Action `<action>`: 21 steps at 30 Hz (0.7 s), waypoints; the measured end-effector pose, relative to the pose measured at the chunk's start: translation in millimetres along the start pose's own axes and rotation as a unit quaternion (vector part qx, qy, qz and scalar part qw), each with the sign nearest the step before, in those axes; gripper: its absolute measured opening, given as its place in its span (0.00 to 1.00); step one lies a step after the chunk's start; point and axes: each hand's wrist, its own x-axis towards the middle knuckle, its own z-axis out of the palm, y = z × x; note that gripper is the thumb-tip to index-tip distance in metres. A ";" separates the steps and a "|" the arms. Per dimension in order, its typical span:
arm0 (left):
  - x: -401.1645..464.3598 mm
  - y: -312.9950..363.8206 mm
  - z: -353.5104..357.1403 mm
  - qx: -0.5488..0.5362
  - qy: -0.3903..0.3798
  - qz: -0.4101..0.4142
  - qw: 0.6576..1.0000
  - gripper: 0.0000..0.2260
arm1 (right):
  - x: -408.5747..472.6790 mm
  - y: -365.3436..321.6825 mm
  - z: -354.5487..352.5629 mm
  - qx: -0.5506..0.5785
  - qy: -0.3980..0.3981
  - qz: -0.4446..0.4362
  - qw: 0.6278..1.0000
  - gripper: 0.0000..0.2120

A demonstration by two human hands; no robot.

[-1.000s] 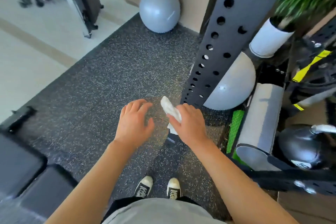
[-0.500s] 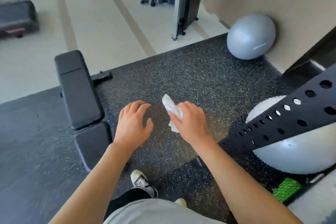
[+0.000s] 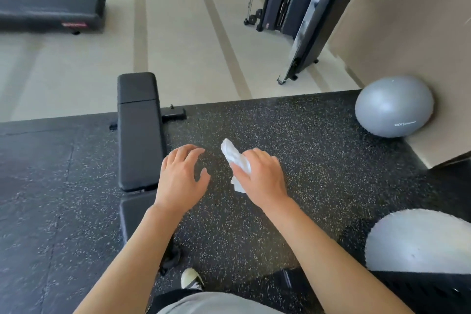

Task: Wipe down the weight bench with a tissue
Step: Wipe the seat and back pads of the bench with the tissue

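The left hand [image 3: 181, 178] hangs palm down in the air with its fingers spread and loosely bent, holding nothing, just right of the black padded weight bench [image 3: 139, 132] and not touching it. The left forearm crosses in front of the bench's near seat pad and hides much of it, along with part of the frame below. The right hand [image 3: 262, 176], also palm down and level with the left, grips a crumpled white tissue [image 3: 235, 160]; one end of the tissue sticks up and away past the fingers, another scrap hangs below the palm, and the middle is covered by the hand. The two hands are near each other but apart.

The bench runs from near to far, its long back pad lying flat with its far end reaching over the edge where the black speckled rubber floor [image 3: 293, 135] meets the pale beige floor [image 3: 178, 33]. A crossbar foot shows on both sides of the back pad. Far left, two black low platforms [image 3: 51, 5] are blurred and cut off by the frame edge. Open speckled floor lies to the right of the bench, beneath the hands. Further right, a grey exercise ball [image 3: 393, 106] rests against the beige wall [image 3: 407, 20], and a paler grey ball [image 3: 420, 239] is cut off at the near right edge.
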 end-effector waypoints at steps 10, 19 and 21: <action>29.5 -74.2 -29.4 -0.002 0.056 -0.101 0.993 0.21 | 87.5 -56.0 49.3 0.014 -0.051 -0.094 0.994 0.20; 21.3 -113.7 -34.6 0.039 0.138 -0.272 0.951 0.21 | 167.2 -98.6 109.1 0.070 -0.127 -0.239 0.960 0.19; 22.5 -114.0 -29.8 0.049 0.155 -0.317 0.934 0.21 | 186.1 -101.1 121.5 0.085 -0.146 -0.272 0.947 0.18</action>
